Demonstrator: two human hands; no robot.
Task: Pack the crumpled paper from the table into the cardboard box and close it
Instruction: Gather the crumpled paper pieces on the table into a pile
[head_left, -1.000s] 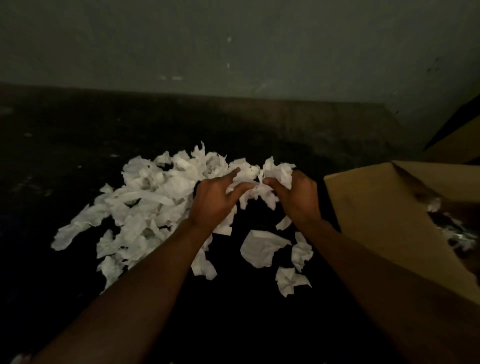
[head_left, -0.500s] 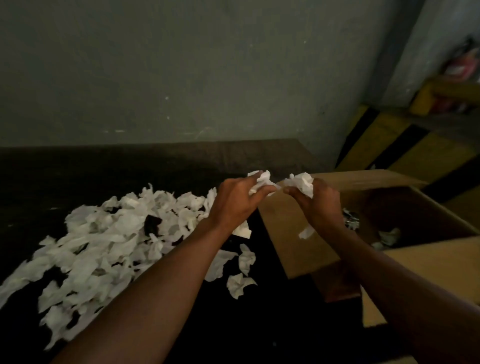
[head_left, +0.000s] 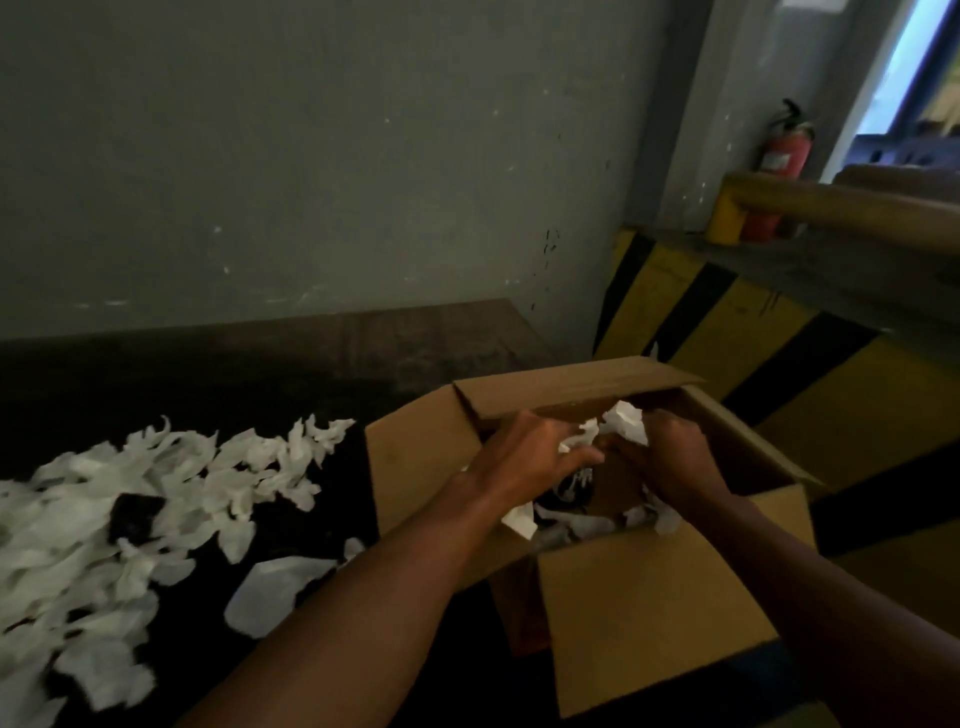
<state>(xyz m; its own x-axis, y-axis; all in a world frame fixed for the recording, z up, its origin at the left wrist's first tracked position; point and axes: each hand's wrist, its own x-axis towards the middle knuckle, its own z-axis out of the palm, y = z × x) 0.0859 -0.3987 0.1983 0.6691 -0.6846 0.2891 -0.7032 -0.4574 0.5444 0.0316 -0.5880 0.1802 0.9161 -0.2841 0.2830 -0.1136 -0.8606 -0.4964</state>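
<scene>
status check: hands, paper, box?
Left hand and right hand over the open cardboard box, holding crumpled paper. Large paper pile remains on table. Flaps open, nothing blocking.

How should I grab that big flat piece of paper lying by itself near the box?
Pinch the big paper at its upper right edge, coming down from above. It lies flat on the table, apart from the pile, so probably only an edge lifts; that end is nearest the box.

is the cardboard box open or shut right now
Open. The cardboard box has its flaps spread outward, and both hands reach into its opening holding crumpled paper.
</scene>
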